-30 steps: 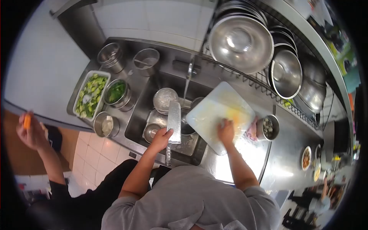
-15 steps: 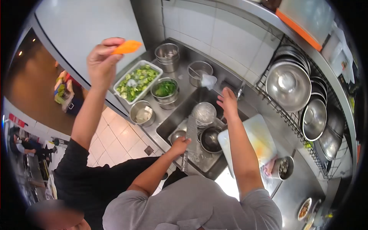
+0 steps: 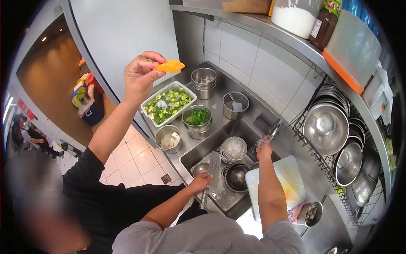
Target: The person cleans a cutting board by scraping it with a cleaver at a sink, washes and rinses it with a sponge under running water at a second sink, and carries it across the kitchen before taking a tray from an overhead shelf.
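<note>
My left hand [image 3: 200,183] is closed round the handle of a cleaver [image 3: 214,167], its wet blade held flat over the sink [image 3: 186,158]. My right hand [image 3: 264,149] is at the tap [image 3: 275,128] behind the sink, with fingers curled against it; a greyish, glinting patch beside the fingers is too blurred to name. Below, the sink holds stacked steel bowls [image 3: 234,148], a dark pan [image 3: 237,177] and a small bowl [image 3: 200,169]. Under my right forearm lies a stained white cutting board [image 3: 287,182].
A co-worker's hand [image 3: 141,76] holds an orange carrot piece [image 3: 169,66] over a basket of broccoli [image 3: 169,103]. Steel pots with greens [image 3: 197,116] and white chunks [image 3: 169,139] stand left of the sink. A rack of bowls [image 3: 325,129] hangs at right, under a shelf [image 3: 253,22].
My right hand has gone from open, fingers apart, to curled at the tap. My left hand still grips the cleaver over the sink. The view has shifted, showing more of the shelf.
</note>
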### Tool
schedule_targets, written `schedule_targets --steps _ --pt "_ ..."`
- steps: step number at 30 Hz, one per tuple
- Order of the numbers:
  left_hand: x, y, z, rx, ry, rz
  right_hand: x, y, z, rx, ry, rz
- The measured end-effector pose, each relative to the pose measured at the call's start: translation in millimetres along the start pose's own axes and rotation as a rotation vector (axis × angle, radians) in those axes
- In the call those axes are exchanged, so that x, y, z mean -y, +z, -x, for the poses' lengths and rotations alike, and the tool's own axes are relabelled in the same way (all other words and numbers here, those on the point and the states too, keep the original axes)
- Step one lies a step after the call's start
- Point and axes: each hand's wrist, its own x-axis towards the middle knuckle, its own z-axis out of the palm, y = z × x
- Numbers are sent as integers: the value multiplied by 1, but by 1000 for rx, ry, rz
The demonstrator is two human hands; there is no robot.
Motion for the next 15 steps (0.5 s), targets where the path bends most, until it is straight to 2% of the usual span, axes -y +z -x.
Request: schedule_targets --steps 3,4,7,10,13,15 --pt "-1 15 20 -56 -74 -42 -1 -4 -14 -32 -6 -12" --pt "4 26 40 -95 -158 -72 1 -7 -13 -21 -14 59" --pt "45 94 150 -177 -683 -205 12 -7 3 59 -14 152" --pt "82 175 278 -118 -1175 -191 0 9 5 9 -173 334" --pt "87 236 356 -23 -1472 -171 -4 -14 -20 2 -141 304" --pt "97 250 387 -9 -1545 -181 0 -18 -23 -64 -80 278"
